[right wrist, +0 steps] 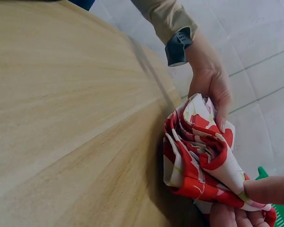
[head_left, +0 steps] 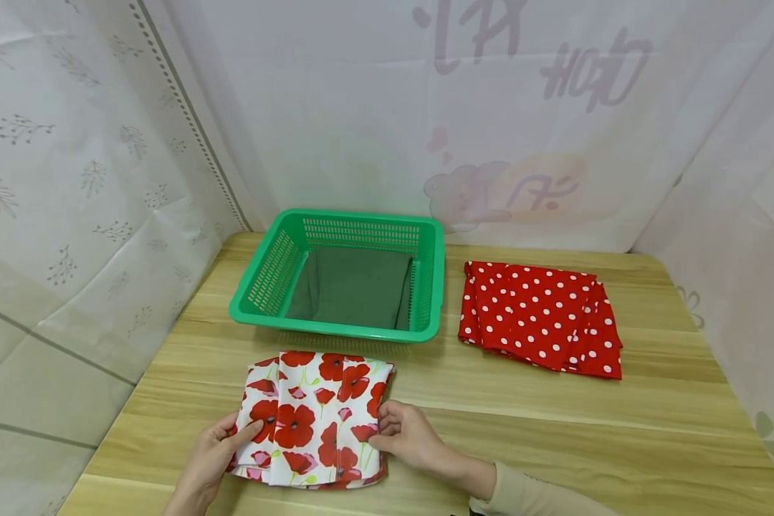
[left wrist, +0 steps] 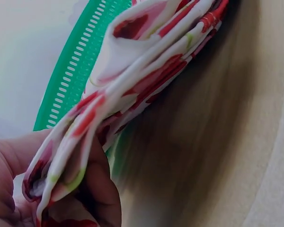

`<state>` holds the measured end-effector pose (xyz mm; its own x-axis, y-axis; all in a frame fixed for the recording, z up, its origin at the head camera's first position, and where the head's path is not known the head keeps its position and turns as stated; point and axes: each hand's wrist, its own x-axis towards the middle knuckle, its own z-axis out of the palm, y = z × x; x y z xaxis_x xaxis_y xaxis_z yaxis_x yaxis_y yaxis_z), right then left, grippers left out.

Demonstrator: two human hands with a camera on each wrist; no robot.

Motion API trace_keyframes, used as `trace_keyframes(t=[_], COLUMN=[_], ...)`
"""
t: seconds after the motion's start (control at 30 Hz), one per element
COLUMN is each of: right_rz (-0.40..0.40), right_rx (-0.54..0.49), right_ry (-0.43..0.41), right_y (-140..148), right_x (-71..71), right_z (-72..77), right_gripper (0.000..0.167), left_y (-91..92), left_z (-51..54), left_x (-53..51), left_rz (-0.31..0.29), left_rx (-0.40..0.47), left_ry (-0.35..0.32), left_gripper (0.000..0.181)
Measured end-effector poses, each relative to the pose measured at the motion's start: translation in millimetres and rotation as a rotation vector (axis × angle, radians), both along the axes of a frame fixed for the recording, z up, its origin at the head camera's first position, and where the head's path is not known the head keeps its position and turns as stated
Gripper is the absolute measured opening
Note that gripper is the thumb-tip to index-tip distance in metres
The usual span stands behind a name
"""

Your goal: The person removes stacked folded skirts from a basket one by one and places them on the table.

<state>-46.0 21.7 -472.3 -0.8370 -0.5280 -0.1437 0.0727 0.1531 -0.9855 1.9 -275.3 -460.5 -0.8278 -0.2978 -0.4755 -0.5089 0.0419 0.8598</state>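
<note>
A folded poppy-print cloth (head_left: 316, 423) is pinched at its opposite side edges by the left hand (head_left: 209, 453) and right hand (head_left: 414, 438) at lower left of the frame, over the bench (head_left: 522, 444). Apparently light, soft and liable to unfold, it is best gripped through all layers. It is held between both hands, below the green basket (head_left: 335, 329).

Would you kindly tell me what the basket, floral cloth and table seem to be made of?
Basket: probably plastic, slightly shiny, with rigid slotted walls. Floral cloth: matte fabric, perhaps cotton, given its soft folds. Table: smooth wood or printed laminate, showing grain.
</note>
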Motion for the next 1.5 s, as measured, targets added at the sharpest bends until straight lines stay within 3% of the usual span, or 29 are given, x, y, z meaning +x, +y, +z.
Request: trace_keyframes(t=[0.23, 0.4, 0.77, 0.97, 1.27, 1.5], right_rz=[-0.016, 0.008, 0.079, 0.101, 0.122, 0.072], right_rx=[0.023, 0.049, 0.118, 0.153, 0.210, 0.172], right_ry=[-0.088, -0.138, -0.132, -0.117, -0.086, 0.043], right_y=[0.9, 3.3, 8.9, 8.7, 9.3, 10.3], right_x=[-0.1, -1.7, -10.6, -13.7, -16.3, -24.5], right_z=[-4.5, -6.8, -11.0, -11.3, -10.2, -2.1], right_gripper=[0.015, 0.014, 0.018, 0.020, 0.020, 0.014], left_y=[-3.7, -8.4, -14.3, -12.6, -10.2, -6.7], left_z=[-5.0, -7.2, -5.2, -7.0, -3.7, 8.1], left_x=[-3.0, -3.7, -2.9, -2.5, -1.8, -3.8], left_rz=[-0.017, -0.088, -0.219, -0.233, -0.276, -0.305], left_rx=[-0.076, -0.253, -0.661, -0.731, -0.833, -0.930], left_ry=[-0.030, -0.056, -0.036, -0.015, -0.048, -0.081], left_gripper=[0.033, 0.050, 0.059, 0.059, 0.065, 0.072])
